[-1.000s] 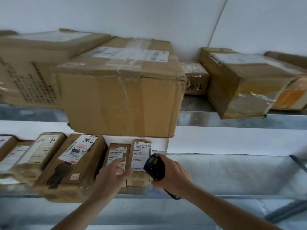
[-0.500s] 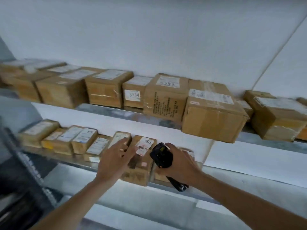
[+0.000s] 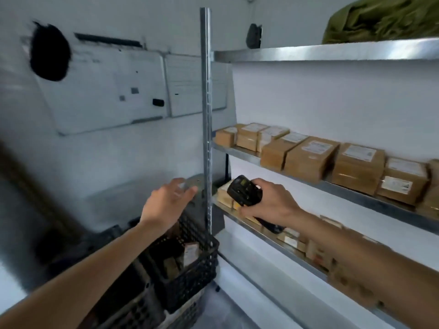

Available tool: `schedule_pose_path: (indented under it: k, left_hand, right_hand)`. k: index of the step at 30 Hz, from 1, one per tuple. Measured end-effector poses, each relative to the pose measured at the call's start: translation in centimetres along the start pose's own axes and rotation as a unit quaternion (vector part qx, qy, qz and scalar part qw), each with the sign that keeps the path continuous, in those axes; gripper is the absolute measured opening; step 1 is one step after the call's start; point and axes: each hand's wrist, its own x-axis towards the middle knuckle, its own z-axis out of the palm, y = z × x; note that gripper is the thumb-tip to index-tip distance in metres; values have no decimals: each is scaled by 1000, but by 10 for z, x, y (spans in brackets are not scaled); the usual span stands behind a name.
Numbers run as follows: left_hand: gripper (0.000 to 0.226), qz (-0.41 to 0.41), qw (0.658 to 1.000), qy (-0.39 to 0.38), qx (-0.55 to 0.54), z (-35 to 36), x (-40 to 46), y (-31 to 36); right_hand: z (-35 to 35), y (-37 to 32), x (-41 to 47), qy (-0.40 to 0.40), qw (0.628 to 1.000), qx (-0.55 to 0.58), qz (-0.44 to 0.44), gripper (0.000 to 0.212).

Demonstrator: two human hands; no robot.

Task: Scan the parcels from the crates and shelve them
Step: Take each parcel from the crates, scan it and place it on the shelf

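Right hand (image 3: 273,205) grips the black scanner (image 3: 245,191), fingers wrapped around its handle, in front of the lower shelf (image 3: 268,236). Left hand (image 3: 166,205) hangs free, fingers loose, holding nothing, above the black crate (image 3: 197,264) where parcels (image 3: 190,252) sit. More boxes (image 3: 308,157) line the middle shelf.

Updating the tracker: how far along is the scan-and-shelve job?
Done: rows of labelled parcels sit on the shelves. In hand: right hand grips the scanner; left hand, empty, is above the black crate. Left: parcels in that crate.
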Motion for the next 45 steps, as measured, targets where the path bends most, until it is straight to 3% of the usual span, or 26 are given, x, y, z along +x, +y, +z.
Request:
schedule_pose_path:
  k: [4,8,12,15,21,28,30,32,34,45]
  left_hand:
    - [61,-57,998,24,8,-49,20,-63]
    - [62,-93,995,31,23,-55,50,-122]
    - [63,-119,991,29,45,-33,97,-180]
    - [62,-140,989,17,49,-6,142,-227]
    - [67,-202,979,-24,26,60,216,-326]
    - [68,-257,961,-98,9,141,265,-435]
    - [70,-260,958,-120,2,165,279,-464]
    - [69,-265,954,-142,-6,188,296,-494]
    - [66,-273,948,-165,-21,209,311,-522]
    - [72,-306,924,-225,-39,321,357,-607]
  right_hand:
    - [45,-66,47,-38,998,0,-41,70]
    - [95,-97,102,-65,997,-5,-52,63]
    - [154,-96,169,-86,995,-13,-50,87]
    - [198,-83,226,-107,993,-18,-37,97]
    - [293,-39,326,-140,990,-23,21,69]
    - [418,18,402,-202,976,-25,74,90]
    - [451,33,417,-211,972,-21,100,81]
    - [479,44,428,-216,967,-7,132,52]
    - [506,55,438,-221,963,6,151,36]
    - [606,121,476,-188,960,62,198,44]
